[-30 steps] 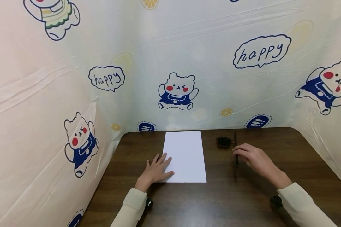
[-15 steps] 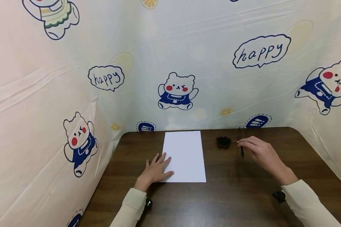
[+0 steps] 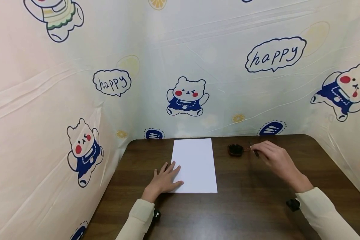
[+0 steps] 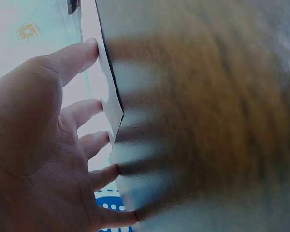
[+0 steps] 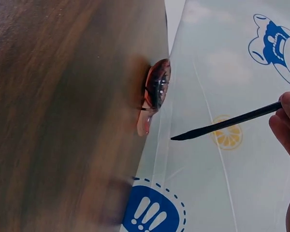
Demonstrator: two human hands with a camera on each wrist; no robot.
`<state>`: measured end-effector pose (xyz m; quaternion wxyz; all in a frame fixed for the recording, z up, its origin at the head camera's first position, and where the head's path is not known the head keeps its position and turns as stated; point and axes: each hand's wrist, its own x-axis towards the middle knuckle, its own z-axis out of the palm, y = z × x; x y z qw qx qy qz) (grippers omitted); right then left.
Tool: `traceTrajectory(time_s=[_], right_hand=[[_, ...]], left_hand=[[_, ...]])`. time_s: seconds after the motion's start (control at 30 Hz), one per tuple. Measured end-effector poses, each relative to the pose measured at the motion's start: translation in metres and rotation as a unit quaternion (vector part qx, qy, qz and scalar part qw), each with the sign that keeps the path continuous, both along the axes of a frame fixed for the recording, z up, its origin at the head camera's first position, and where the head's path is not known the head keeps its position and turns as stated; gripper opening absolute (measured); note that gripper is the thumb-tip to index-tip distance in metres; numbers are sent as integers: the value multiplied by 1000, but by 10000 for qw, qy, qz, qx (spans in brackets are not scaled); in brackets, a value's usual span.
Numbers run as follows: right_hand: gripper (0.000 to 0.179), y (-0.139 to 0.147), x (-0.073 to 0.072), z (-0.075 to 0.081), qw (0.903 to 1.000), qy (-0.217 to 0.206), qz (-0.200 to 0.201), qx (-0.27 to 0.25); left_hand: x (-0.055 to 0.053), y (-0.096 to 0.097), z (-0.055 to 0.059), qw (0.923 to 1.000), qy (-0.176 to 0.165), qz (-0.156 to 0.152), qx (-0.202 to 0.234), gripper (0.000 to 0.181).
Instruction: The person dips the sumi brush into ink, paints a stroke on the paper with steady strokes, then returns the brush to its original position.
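A blank white sheet of paper lies upright on the brown table. My left hand rests on its lower left edge with fingers spread; the left wrist view shows the fingertips against the sheet and tabletop. Right of the paper sits a small reddish-brown dish with dark contents and a short handle. My right hand, just beyond that handle, pinches a slim black brush. In the right wrist view, its tapered tip points towards the dish side, raised off the table and apart from the dish.
The dark wooden table has rounded far corners. Behind and beside it hangs a pale curtain printed with bears, orange slices and "happy" bubbles. A black wrist device sits under the right cuff.
My right hand has shifted right and slightly away from me with the brush. The brush, seen lengthwise earlier, now looks short from the head. The left hand and paper stay put.
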<state>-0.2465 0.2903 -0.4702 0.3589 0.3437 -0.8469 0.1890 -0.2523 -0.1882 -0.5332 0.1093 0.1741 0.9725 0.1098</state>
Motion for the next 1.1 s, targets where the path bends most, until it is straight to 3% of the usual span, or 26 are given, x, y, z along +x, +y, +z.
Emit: traceTrajectory(time_s=[0.1, 0.13, 0.23, 0.33, 0.37, 0.9, 1.1], right_hand=[[48, -2, -1, 2, 9999, -43, 54, -102], [36, -3, -2, 3, 9998, -17, 89, -159], [35, -4, -3, 6, 9997, -32, 83, -211], [38, -7, -5, 8, 9995, 84, 76, -285], [50, -7, -5, 9, 9995, 82, 64, -299], [53, -13, -12, 7, 9977, 212, 34, -644], [55, -13, -13, 7, 9975, 44, -128, -692]], left_hand=[[-1, 0, -1, 10000, -5, 3, -43, 79], [-1, 0, -1, 10000, -13, 10, -52, 79], [-2, -1, -2, 10000, -24, 20, -57, 79], [-1, -1, -1, 10000, -51, 22, -61, 78], [-2, -1, -1, 10000, -57, 18, -75, 78], [-1, -1, -4, 10000, -54, 37, -2, 79], [-2, -1, -5, 10000, -42, 49, -2, 79]])
